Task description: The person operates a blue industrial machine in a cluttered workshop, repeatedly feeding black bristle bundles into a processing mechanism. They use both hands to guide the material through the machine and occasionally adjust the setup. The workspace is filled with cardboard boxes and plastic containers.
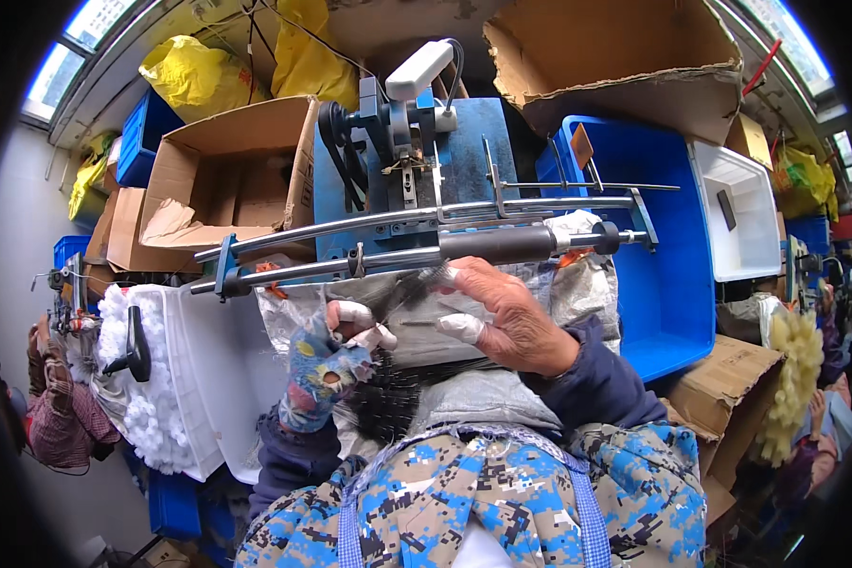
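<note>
My left hand (336, 355), in a worn patterned glove with white-wrapped fingertips, is closed in front of the machine's bars. What it holds, if anything, is hidden. My bare right hand (511, 317) has white wraps on thumb and forefinger, and these are spread apart. Dark bristles (409, 293) show by its forefinger, just below the black roller (497, 244). A thin metal pin (417, 323) lies between my two thumbs. More dark bristles (388, 402) spread over the grey cloth (483, 398) on my lap, beside my left hand.
A blue bench machine (407, 170) with long metal bars (350, 267) stands ahead. Cardboard boxes (227, 180) and a blue bin (667, 284) flank it. A white bin (194, 379) with white tufts (151, 417) sits left. Other people (62, 407) work at both sides.
</note>
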The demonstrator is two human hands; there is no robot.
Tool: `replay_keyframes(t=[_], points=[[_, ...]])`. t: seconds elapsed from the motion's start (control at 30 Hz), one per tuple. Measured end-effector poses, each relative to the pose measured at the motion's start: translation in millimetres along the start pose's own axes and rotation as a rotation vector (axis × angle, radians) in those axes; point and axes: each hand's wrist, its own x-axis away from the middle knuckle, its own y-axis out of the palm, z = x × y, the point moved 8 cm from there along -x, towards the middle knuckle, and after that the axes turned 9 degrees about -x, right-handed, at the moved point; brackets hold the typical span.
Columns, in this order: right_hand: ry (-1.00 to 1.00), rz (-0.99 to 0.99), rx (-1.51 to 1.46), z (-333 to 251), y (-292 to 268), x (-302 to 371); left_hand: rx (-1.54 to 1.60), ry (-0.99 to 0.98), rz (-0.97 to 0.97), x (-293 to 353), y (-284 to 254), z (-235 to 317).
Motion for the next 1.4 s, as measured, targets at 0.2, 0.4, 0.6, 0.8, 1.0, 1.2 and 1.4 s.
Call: replay_keyframes(t=[0.2,0.4,0.6,0.8,1.0,1.2,1.4], points=[[0.039,0.332,-1.147,2.4,-17.2,-14.9,0.097,-0.004,-0.064,2.1,24.5,7.6],[-0.064,0.389,-0.132,-39.1,-103.4,-51.1,-0.137,-0.145,0.042,3.5,-2.2,-20.6],[0.002,0.11,1.274,54.5,-77.2,-113.1,-0.007,-0.098,0.063,-3.6,6.6,-24.5],[0.092,0.079,1.337,73.1,-73.7,-117.0,0.225,-0.066,0.04,1.1,-1.5,-30.3],[0.062,0.059,1.315,77.3,-73.3,-115.6,0.064,-0.221,0.057,-1.1,9.2,-40.2],[0.059,0.1,1.305,76.6,-74.5,-114.7,0.066,-0.194,0.032,-1.5,7.8,-43.9],[0.031,0.084,1.25,76.6,-73.5,-114.9,0.078,-0.258,0.024,-1.2,8.0,-48.1]])
